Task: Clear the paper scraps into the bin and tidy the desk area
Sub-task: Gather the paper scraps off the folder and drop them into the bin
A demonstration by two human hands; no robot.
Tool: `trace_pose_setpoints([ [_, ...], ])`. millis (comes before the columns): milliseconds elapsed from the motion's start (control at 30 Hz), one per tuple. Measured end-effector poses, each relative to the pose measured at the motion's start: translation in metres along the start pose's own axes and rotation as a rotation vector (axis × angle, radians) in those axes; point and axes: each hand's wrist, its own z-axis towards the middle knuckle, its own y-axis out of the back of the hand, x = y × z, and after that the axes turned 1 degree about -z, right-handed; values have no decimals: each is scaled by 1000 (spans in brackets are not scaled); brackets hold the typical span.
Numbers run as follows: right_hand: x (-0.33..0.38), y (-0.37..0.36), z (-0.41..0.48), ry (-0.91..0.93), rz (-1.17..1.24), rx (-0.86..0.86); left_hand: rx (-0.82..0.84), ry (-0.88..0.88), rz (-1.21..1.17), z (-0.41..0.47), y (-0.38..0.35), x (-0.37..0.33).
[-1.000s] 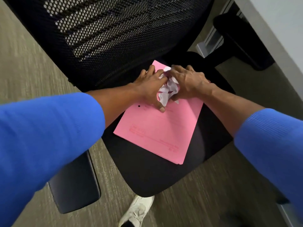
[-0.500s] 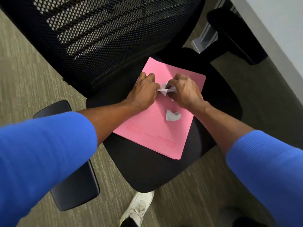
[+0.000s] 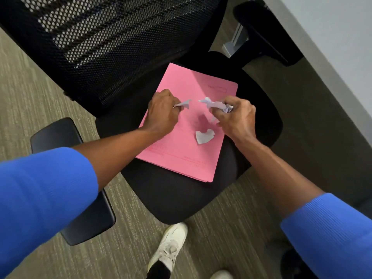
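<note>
Fingers (image 3: 178, 105) of your left hand (image 3: 163, 113) are pinching a small torn sliver of paper (image 3: 184, 103), its pointed tip sticking out toward your right hand. Fingers (image 3: 216, 113) of your right hand (image 3: 236, 119) are curling shut around a crumpled wad of paper (image 3: 218, 104), with a ragged end poking out toward the left hand. The two pieces are facing each other across a narrow gap and are not touching.

Below and between your hands, one loose scrap (image 3: 204, 136) is lying flat on the pink folder (image 3: 181, 150), which is resting on the black seat (image 3: 173, 198) of the office chair (image 3: 112, 37). That scrap is sitting nearer your right wrist than your left, just inside the right forearm, toward you from both sets of fingers. Its longer side is running roughly across the folder, left to right.

Both hands are already carrying paper, so picking up the loose scrap is likely calling for a spare fingertip or for merging the sliver into the wad first. Your right hand is looking like the closer reach: a short pull back toward you and slightly inward.

No bin is showing anywhere. The counter (image 3: 342, 47) edge is running along the upper right, well apart from the folder, and the carpet (image 3: 24, 93) around the chair is showing no scraps.
</note>
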Motion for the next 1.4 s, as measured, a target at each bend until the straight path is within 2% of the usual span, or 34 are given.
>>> trace_pose_setpoints([
  [67, -2, 3, -15, 97, -2, 77, -2, 5, -10, -7, 1, -1],
  [167, -4, 0, -38, 272, -177, 193, 3, -4, -19, -19, 1, -5],
  [300, -6, -8, -57, 297, -385, 361, 8, 8, -15, -32, 1, -6],
  [400, -11, -13, -68, 299, -509, 372, 9, 20, -14, -40, 0, -7],
  [567, -19, -15, -87, 277, -535, 288, 16, 35, -9, -53, -5, -11],
  [767, -30, -15, -101, 175, -453, 201, 16, 77, -82, -69, -14, -26],
  [1000, -65, 8, -125, 9, -224, 117, 27, 106, -161, -89, -26, -54],
  [1167, -103, 40, -157, -172, -95, 21, 58, 100, -256, -115, -44, -96],
  [1400, -176, 94, -223, -538, 133, 14, 147, 22, -324, -170, -95, -169],
])
